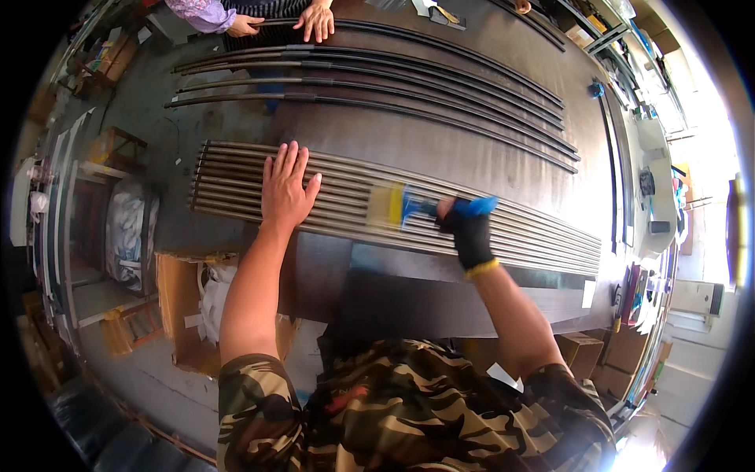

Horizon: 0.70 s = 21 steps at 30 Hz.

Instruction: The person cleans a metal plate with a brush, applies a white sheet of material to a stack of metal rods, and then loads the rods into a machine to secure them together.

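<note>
Watching through the head camera, I have a batch of slim metal rods (346,200) lying side by side on the dark tabletop (472,169), running from left to right in front of the person, with their left ends jutting past its edge. They are straight-sided and round, brownish grey with a satin sheen, and the narrow gaps between them draw dark stripes along the row. I see the left hand (288,189) open, palm down across the rods near their left end, its fingers extended. The right hand (464,232), in a black glove with a yellow cuff (482,268), is closed around a brush (387,206); motion smears its pale, broad head, yellow band and blue part, so I cannot tell whether the bristles touch the metal. Beyond, I make out darker, glossy rods (314,82) set apart, with thicker sleeves along them, and a co-worker's hands (316,21) beside a purple patterned sleeve (200,13). The tabletop looks smooth and faintly streaked.
</note>
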Motion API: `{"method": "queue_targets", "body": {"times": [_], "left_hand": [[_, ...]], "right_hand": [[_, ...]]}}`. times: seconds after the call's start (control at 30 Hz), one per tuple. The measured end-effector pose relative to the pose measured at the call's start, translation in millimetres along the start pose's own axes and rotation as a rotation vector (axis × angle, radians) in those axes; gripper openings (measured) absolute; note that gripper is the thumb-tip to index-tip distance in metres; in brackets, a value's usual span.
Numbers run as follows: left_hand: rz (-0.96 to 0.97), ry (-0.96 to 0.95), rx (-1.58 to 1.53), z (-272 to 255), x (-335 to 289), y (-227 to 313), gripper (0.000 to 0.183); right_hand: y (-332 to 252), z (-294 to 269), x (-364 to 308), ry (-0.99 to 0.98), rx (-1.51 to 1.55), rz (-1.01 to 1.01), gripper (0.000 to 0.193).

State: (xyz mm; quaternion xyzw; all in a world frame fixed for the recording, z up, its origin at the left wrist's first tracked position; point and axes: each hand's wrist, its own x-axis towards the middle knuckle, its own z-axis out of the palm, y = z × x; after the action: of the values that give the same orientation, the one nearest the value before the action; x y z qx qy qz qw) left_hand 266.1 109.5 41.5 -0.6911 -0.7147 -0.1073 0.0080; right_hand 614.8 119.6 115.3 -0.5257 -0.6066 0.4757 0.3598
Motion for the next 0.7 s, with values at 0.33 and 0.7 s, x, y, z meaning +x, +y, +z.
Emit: {"method": "queue_targets", "body": {"times": [0.33,0.7], "left_hand": [[-0.008,-0.002,0.026,0.8,1.0,-0.3,0.063],[-0.023,0.028,0.002,4.3,0.0,-1.6,0.063]], "right_hand": [[-5.4,-19.4,-13.3,-0.060,-0.157,-0.174,0.007],[-51.8,8.6,-43.7,-0.673,-0.596,-0.836,0.010]]}}
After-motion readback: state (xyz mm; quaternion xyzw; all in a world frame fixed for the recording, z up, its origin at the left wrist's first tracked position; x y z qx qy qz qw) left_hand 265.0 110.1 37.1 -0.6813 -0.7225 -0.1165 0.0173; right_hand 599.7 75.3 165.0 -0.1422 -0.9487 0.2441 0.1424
